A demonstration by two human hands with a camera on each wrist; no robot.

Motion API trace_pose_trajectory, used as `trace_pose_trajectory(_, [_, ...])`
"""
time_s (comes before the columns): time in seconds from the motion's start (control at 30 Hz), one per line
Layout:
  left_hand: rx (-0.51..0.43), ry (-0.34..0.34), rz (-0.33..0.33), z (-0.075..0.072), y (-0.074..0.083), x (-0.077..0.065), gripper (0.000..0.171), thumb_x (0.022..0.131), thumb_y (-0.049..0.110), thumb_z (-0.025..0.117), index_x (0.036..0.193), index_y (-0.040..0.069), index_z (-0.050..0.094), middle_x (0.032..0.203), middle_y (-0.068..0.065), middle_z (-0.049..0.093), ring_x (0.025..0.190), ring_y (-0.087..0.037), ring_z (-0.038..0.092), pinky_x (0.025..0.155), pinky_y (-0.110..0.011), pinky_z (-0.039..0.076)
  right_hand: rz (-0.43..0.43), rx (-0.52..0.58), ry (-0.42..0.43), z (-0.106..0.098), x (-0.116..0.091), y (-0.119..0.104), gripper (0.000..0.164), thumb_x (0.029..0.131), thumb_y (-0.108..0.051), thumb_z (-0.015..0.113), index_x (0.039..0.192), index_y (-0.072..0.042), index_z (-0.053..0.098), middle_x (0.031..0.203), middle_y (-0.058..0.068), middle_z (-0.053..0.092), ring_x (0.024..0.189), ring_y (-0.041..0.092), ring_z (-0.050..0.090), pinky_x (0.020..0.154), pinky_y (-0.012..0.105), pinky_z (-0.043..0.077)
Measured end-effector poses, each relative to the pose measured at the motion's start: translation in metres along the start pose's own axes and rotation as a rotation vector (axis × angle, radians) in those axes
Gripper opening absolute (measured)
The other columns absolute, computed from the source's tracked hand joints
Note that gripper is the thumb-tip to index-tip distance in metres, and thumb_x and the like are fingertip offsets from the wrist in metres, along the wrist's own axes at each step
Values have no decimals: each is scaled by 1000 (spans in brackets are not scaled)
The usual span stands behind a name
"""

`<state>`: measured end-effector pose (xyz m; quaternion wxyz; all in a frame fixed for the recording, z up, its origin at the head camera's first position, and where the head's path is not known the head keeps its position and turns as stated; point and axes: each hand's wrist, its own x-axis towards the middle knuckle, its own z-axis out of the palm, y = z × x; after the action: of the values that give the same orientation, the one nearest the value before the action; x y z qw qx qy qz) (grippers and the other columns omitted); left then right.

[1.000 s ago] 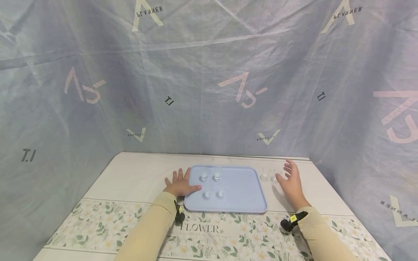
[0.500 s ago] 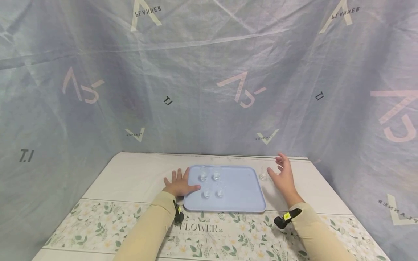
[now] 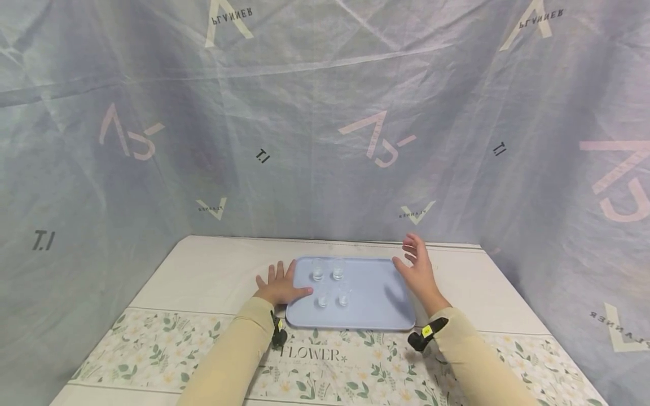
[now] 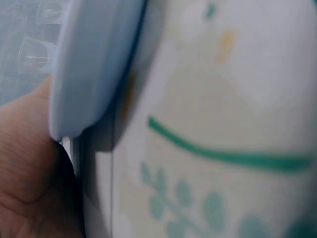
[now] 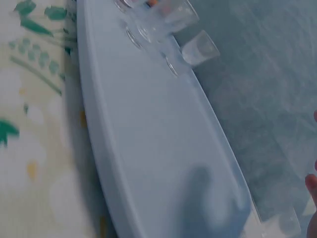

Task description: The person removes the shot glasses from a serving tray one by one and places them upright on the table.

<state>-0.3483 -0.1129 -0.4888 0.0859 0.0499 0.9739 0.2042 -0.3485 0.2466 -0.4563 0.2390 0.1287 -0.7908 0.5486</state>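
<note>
A light blue tray (image 3: 373, 290) lies on the table. Several small clear glasses stand on its left half, among them a back glass (image 3: 338, 274) and a front glass (image 3: 322, 301). My left hand (image 3: 280, 287) rests at the tray's left side, fingers spread, thumb (image 4: 29, 129) over the rim. My right hand (image 3: 418, 275) hovers over the tray's right edge, thumb and fingers apart, nothing seen between them. The right wrist view shows a clear glass (image 5: 283, 225) just beyond the tray near that hand; in the head view the hand hides this spot.
A white cloth (image 3: 203, 276) with a floral band (image 3: 167, 349) marked FLOWER covers the table. Grey-blue printed curtains (image 3: 304, 141) hang behind the table and along both sides. A dark camera is strapped to each wrist.
My right hand has moved left, from beside the two glasses right of the tray to above the tray's right edge. Those glasses have dropped from the head view. My left hand stays put.
</note>
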Motion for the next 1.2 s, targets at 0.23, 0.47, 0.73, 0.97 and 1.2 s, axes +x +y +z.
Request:
trace_pose_trajectory(0.23, [12,-2,-3,0,0,2,108,88,74,56,164,15,8,167,-27,1,153,-47,-5,113,-75,-7,7,71,-76,17,-3,-28,72,87,13,68,149,8,31,135,33,45,128,54,46,107,65,38])
trace_pose_trajectory(0.47, [6,-18,-9,3,-3,10,108,88,72,56,164,15,5,167,-26,-4,152,-46,-9,112,-73,-12,6,51,-107,39,8,6,72,89,7,71,150,-3,33,137,32,46,127,49,50,106,61,43])
trace_pose_trajectory(0.73, [-2,-15,-2,3,-4,7,110,88,75,55,164,14,4,166,-26,-4,152,-46,-10,111,-74,-14,60,82,-176,58,8,2,78,87,9,72,151,-5,31,135,33,51,123,49,55,104,59,45])
trace_pose_trajectory(0.97, [-5,-29,-18,19,-19,30,119,80,87,49,164,21,-4,167,-21,-13,151,-42,-19,107,-71,-23,68,99,-247,79,8,16,82,86,10,73,153,-6,29,134,29,56,118,48,60,98,54,52])
trace_pose_trajectory(1.2, [3,-28,-17,16,-14,24,116,83,81,53,164,19,-1,167,-23,-10,152,-43,-16,109,-72,-19,69,194,-326,94,7,18,84,86,11,72,155,-2,26,136,37,50,119,53,57,101,57,49])
